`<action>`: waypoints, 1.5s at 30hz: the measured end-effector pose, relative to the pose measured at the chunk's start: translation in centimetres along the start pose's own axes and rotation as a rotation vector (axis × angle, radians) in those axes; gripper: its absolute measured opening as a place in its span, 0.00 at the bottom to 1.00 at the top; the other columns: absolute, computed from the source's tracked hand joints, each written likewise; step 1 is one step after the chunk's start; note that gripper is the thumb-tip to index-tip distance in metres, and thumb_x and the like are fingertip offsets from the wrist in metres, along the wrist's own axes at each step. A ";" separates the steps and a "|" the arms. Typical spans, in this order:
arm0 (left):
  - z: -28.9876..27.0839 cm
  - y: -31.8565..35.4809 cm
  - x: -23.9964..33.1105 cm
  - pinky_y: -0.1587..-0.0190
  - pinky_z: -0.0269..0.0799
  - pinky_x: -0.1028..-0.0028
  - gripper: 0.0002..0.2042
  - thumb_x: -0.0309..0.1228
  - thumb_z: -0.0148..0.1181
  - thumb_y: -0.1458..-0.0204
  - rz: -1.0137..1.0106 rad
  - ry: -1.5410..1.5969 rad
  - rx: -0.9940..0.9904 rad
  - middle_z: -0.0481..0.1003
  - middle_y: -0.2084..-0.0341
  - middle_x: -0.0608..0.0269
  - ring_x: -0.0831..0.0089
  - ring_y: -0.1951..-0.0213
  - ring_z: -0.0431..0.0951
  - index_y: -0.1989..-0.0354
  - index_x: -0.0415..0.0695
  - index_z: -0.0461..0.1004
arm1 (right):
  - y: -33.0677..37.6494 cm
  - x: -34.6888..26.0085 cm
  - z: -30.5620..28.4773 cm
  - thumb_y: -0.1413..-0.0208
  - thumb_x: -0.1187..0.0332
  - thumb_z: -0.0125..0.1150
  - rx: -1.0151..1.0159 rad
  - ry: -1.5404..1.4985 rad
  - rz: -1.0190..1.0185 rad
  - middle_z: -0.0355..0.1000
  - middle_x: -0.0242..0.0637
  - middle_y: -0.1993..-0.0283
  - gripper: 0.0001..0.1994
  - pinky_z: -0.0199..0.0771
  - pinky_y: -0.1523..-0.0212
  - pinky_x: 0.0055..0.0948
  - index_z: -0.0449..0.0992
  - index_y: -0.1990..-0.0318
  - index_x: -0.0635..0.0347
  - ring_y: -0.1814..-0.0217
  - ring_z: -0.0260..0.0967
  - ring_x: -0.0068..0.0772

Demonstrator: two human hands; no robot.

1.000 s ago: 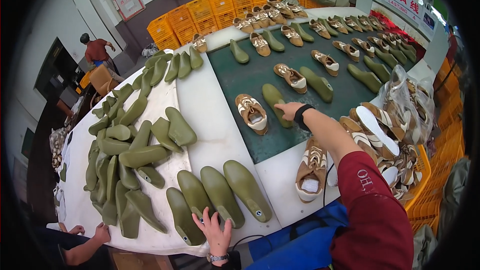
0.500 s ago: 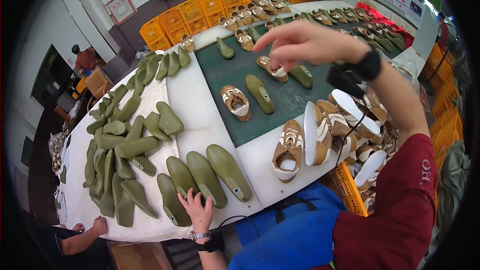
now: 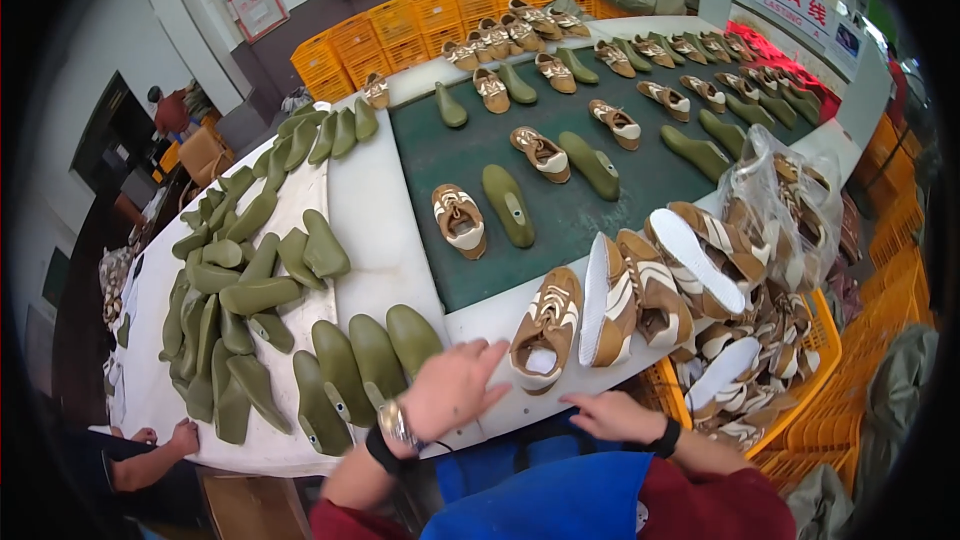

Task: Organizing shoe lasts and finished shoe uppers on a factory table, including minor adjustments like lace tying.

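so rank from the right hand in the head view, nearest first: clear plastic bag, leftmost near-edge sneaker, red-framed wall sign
1. Leftmost near-edge sneaker, just ahead, left
2. Clear plastic bag, farther ahead, right
3. Red-framed wall sign, far left background

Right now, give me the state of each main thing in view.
Left hand: open, empty.
Right hand: open, empty.
Shoe by the left hand: upright, laced.
Shoe beside it: on its side.
Orange crate: heaped with shoes.
Plastic bag: holding shoes, closure unclear.
Front lasts: lying in a row.
Lasts at left: piled loosely.
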State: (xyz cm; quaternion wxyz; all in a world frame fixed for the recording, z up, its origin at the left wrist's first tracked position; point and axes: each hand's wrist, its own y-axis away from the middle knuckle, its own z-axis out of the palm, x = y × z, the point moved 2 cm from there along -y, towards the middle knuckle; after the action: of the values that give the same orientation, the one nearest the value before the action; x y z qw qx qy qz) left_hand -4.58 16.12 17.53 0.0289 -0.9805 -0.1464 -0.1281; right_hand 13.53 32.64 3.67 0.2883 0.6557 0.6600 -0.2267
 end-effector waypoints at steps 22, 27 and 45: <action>10.2 -30.0 -20.2 0.47 0.67 0.61 0.28 0.41 0.62 0.55 -0.368 0.309 0.345 0.69 0.50 0.45 0.53 0.47 0.70 0.47 0.39 0.66 | -2.1 7.0 3.6 0.48 0.61 0.59 0.027 -0.195 -0.330 0.76 0.41 0.69 0.09 0.76 0.66 0.33 0.78 0.64 0.54 0.66 0.76 0.40; 16.7 -29.6 -17.3 0.39 0.58 0.57 0.33 0.48 0.66 0.58 -0.396 0.140 0.141 0.46 0.37 0.35 0.39 0.39 0.56 0.45 0.42 0.66 | -1.2 4.9 2.4 0.50 0.64 0.60 -0.048 -0.312 -0.064 0.72 0.44 0.75 0.07 0.69 0.75 0.35 0.78 0.67 0.56 0.76 0.71 0.46; 1.4 -5.5 -6.5 0.46 0.65 0.62 0.30 0.38 0.61 0.53 0.106 0.192 -0.065 0.67 0.52 0.47 0.52 0.49 0.67 0.42 0.39 0.61 | -3.5 -3.1 0.0 0.50 0.67 0.62 0.212 -0.299 -0.184 0.75 0.42 0.64 0.08 0.75 0.71 0.30 0.77 0.64 0.59 0.69 0.76 0.38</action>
State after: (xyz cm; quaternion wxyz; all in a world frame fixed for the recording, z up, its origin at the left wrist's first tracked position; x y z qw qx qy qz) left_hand -11.90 19.70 14.59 0.0176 -0.9705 -0.0868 -0.2244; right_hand 10.01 30.23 5.51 0.2905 0.5783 0.6394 -0.4151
